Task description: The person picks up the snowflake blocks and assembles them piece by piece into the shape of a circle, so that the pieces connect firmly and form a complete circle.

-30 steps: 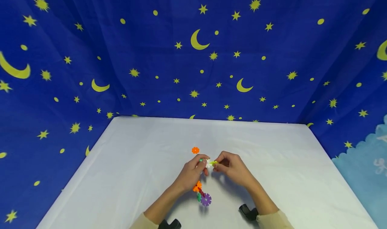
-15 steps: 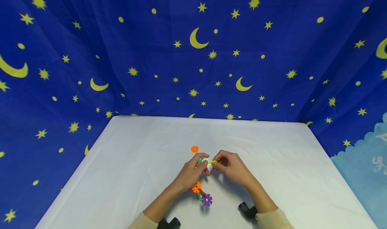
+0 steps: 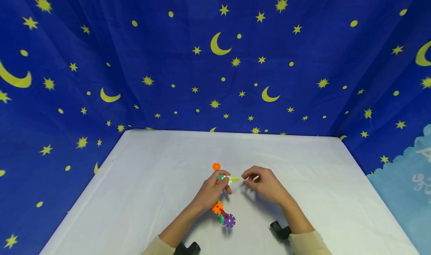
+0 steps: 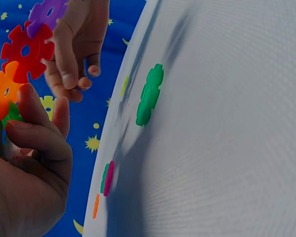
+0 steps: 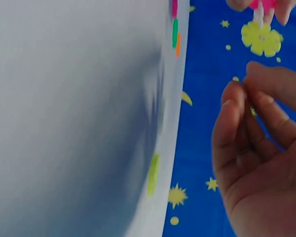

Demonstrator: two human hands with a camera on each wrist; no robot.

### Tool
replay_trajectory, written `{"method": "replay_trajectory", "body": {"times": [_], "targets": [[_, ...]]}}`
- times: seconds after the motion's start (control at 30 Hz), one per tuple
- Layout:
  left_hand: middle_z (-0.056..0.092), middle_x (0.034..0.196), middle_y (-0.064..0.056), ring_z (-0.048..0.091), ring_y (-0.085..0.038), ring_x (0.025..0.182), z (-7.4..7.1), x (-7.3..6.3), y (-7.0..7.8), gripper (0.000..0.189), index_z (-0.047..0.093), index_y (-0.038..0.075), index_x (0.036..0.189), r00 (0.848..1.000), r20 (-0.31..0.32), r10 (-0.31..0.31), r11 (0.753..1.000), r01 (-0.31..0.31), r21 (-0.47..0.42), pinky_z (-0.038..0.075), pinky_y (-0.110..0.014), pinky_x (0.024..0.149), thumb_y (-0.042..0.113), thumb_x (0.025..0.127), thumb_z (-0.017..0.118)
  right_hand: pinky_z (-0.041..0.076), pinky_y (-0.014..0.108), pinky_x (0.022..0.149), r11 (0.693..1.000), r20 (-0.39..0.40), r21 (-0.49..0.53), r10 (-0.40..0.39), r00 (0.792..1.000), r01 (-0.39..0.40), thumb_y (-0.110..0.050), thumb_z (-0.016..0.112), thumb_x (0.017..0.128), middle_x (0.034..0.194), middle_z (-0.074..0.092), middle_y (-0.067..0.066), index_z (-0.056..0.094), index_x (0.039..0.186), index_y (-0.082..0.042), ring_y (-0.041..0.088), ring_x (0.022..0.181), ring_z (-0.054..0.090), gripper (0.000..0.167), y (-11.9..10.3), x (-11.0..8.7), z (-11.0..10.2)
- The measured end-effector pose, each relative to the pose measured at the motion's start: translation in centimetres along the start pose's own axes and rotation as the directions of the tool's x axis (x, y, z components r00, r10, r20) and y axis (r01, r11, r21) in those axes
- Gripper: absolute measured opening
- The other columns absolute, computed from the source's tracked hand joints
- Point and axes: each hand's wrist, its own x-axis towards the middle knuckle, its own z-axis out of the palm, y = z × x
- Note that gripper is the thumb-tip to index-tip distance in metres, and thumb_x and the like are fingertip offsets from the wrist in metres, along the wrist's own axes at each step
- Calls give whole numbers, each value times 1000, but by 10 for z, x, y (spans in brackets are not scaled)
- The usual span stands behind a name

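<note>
My left hand (image 3: 212,191) grips a chain of notched plastic snowflake discs, partly hidden by its fingers. A yellow disc (image 5: 261,38) sticks out at the chain's right end, beside a white one. Below the hand hang an orange disc (image 3: 217,207), a red disc (image 4: 37,54) and a purple disc (image 3: 230,220). Just right of the yellow disc is my right hand (image 3: 266,184), apart from it; its fingers are loosely bent, thumb and fingertips close together, with nothing seen between them.
Loose discs lie on the white cloth table (image 3: 296,154): an orange one (image 3: 216,166) beyond the left hand, a green one (image 4: 150,96), a magenta one (image 4: 109,178) and a yellow one (image 5: 153,174). A black device (image 3: 281,231) sits by the right wrist. Blue star-patterned cloth (image 3: 168,60) stands behind.
My right hand has let go of the yellow disc and moved a little to the right. The yellow disc stays on the chain in my left hand, which has hardly moved.
</note>
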Motion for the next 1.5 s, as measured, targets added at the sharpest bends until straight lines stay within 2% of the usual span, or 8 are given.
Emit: {"method": "replay_trajectory", "body": {"times": [0.13, 0.4, 0.63, 0.83, 0.97, 1.1, 1.27, 1.5], "targets": [[68, 80, 1, 33, -11, 41, -1, 0, 1, 32, 52, 22, 127, 1000, -10, -5, 1000, 5, -3, 31, -24, 40, 41, 102, 43, 51, 37, 81, 991, -41, -111, 66, 997, -71, -12, 70, 88, 102, 66, -1, 70, 107, -8, 18, 93, 61, 19, 8, 0, -5], [68, 78, 0, 31, -9, 40, -1, 1, 1, 38, 51, 14, 128, 1000, -15, -5, 1000, 5, 7, 28, -23, 41, 40, 101, 45, 37, 49, 102, 931, -49, -339, 122, 991, -131, -8, 71, 84, 124, 60, 11, 63, 123, -2, 33, 121, 50, 40, 23, 0, -12], [68, 79, 0, 31, -10, 40, 0, 1, 1, 36, 51, 15, 128, 1000, -21, -5, 1000, 5, -2, 28, -24, 40, 38, 102, 44, 37, 50, 101, 907, -37, -395, 145, 989, -148, 0, 71, 80, 119, 62, 10, 66, 118, -5, 34, 118, 51, 38, 28, -2, -14], [68, 81, -2, 30, -8, 38, 1, 0, 0, 34, 51, 16, 128, 1000, -22, -6, 1000, 5, -14, 27, -24, 40, 38, 102, 44, 46, 44, 89, 895, -48, -414, 159, 986, -164, 2, 72, 77, 100, 61, 3, 71, 106, -8, 23, 97, 56, 31, 29, -1, -14], [67, 79, 0, 31, -10, 41, 1, 1, -1, 35, 51, 15, 128, 1000, -20, -8, 1000, 8, -3, 28, -24, 41, 38, 102, 43, 47, 38, 76, 899, -57, -380, 213, 975, -218, -2, 73, 78, 88, 54, 0, 70, 93, -11, 16, 81, 52, 17, 28, -1, -15], [66, 75, 0, 33, -12, 44, 1, 2, -2, 33, 53, 14, 127, 999, -30, -11, 1000, 11, 12, 31, -25, 45, 36, 102, 44, 44, 34, 63, 939, -5, -259, 231, 973, -224, -7, 71, 84, 79, 55, -2, 62, 85, -13, 15, 70, 50, 11, 26, -2, -17], [64, 73, -1, 37, -13, 47, 1, 2, -1, 33, 53, 14, 126, 999, -43, -8, 1000, 8, 3, 34, -27, 47, 36, 102, 44, 48, 31, 55, 978, 70, -74, 199, 978, -194, -11, 68, 88, 79, 60, 0, 62, 92, -12, 16, 66, 56, 7, 24, -1, -17], [64, 74, -4, 43, -14, 47, 2, 1, 0, 32, 54, 17, 128, 999, -43, 1, 999, -3, -37, 38, -26, 45, 35, 102, 45, 50, 33, 55, 980, 66, 86, 176, 982, -181, -12, 66, 89, 80, 63, 6, 64, 109, -6, 21, 64, 59, 20, 22, -1, -16]]}}
